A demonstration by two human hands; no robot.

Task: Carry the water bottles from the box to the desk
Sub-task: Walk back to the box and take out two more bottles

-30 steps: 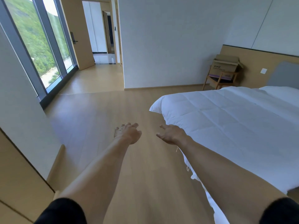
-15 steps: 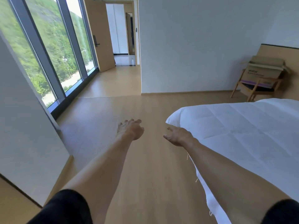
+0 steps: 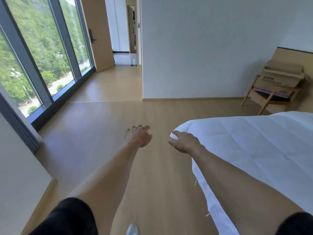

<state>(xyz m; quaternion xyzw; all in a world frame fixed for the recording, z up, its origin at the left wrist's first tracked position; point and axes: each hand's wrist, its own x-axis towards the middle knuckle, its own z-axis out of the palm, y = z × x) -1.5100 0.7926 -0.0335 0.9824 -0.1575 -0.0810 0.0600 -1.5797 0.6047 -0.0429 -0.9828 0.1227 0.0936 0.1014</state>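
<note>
The view is swinging left, the box (image 3: 282,77) sliding further right of the empty, loose-fingered left hand (image 3: 138,136) and right hand (image 3: 183,141); no bottles being carried yet

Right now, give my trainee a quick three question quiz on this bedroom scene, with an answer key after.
1. True or false: the left hand holds a bottle.
2. What does the cardboard box sit on? A) the bed B) a wooden chair C) the floor
3. Fill in: the right hand hovers by the corner of the ____.

Key:
1. False; both hands are empty, fingers relaxed.
2. B, the wooden chair by the far wall.
3. The bed.
</note>
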